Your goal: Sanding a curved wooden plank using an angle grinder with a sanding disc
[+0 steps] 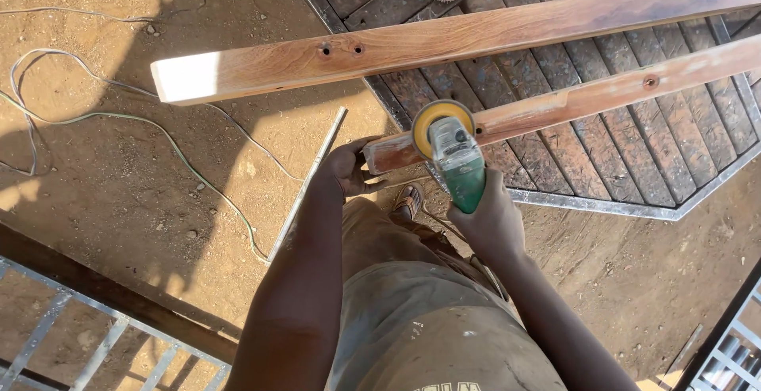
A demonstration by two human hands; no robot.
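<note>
Grinder [453,157] gripped in your right hand [493,221]; left hand [349,167] clamps plank [555,106] end at frame centre. Disc may kick toward fingers.

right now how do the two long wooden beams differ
The upper beam is wider, clean reddish-brown, and untouched by either hand. The lower beam is narrower, smeared with pale residue; the left hand grips its near end while the grinder in the right hand meets it. Both lie angled alike, with drilled holes.
</note>
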